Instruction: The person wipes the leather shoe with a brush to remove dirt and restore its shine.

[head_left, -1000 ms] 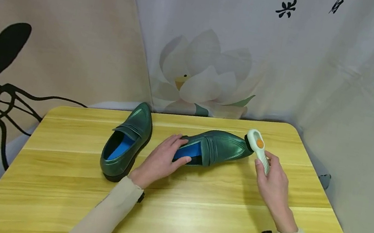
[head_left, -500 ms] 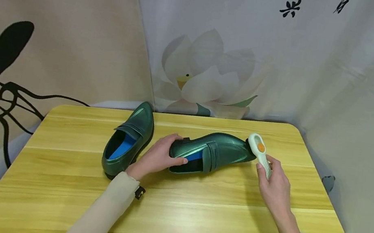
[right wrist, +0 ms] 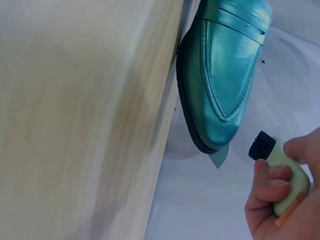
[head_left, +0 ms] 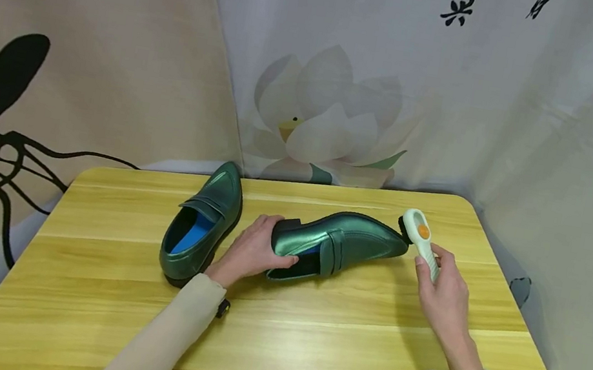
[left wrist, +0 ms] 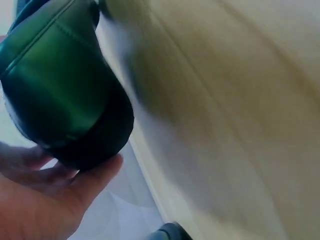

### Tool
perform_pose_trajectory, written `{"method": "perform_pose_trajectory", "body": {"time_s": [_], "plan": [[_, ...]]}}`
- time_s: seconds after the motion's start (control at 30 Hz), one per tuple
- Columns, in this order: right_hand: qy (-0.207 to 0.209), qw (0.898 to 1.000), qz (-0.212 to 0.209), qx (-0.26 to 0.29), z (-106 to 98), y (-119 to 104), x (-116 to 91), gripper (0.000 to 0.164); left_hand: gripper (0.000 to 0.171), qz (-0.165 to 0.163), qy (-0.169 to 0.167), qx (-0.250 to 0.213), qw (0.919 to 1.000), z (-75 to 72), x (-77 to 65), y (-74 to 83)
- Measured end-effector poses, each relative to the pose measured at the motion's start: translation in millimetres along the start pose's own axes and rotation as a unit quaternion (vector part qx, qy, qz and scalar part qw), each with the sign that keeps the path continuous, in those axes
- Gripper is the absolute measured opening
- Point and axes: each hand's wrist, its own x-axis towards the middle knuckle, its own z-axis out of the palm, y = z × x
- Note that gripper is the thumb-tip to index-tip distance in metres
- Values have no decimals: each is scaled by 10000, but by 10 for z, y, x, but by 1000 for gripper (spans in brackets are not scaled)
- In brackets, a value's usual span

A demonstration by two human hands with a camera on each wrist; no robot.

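Note:
A metallic green loafer (head_left: 366,244) with a blue insole is tipped on its side, its opening towards me and its toe pointing right. My left hand (head_left: 253,250) grips it round the heel, thumb at the opening's near edge; the left wrist view shows fingers under the dark heel (left wrist: 95,142). In my right hand (head_left: 444,295) is a pale shoe brush (head_left: 421,240) with an orange spot and black bristles. The right wrist view shows the bristles (right wrist: 261,146) a short gap from the toe (right wrist: 220,135). My right fingers curl round the handle.
The matching green loafer (head_left: 203,225) stands upright left of my left hand, toe towards the back. Both are on a wooden table (head_left: 313,364). Behind its far edge hangs a printed curtain (head_left: 356,38).
The held loafer has rolled further onto its side, showing more of its outer heel side and less insole. The brush has shifted slightly right, off the toe.

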Motion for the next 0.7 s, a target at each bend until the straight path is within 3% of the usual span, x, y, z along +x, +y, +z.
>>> {"method": "perform_pose_trajectory", "body": {"time_s": [0.17, 0.27, 0.37, 0.57, 0.7], "plan": [[73, 9998, 168, -24, -68, 24, 44, 43, 95, 417, 646, 243, 9967, 59, 95, 11], [51, 9996, 283, -15, -86, 52, 60, 45, 96, 624, 751, 289, 9948, 106, 117, -9], [-34, 9992, 397, -19, -89, 93, 70, 46, 99, 631, 570, 188, 9962, 136, 110, -36], [-404, 9971, 638, -62, -36, 161, 79, 49, 106, 336, 43, -159, 9993, 120, 83, -47], [-542, 9965, 629, -84, 54, 141, 80, 49, 108, 270, -187, -157, 9993, 91, 78, -42]]}}
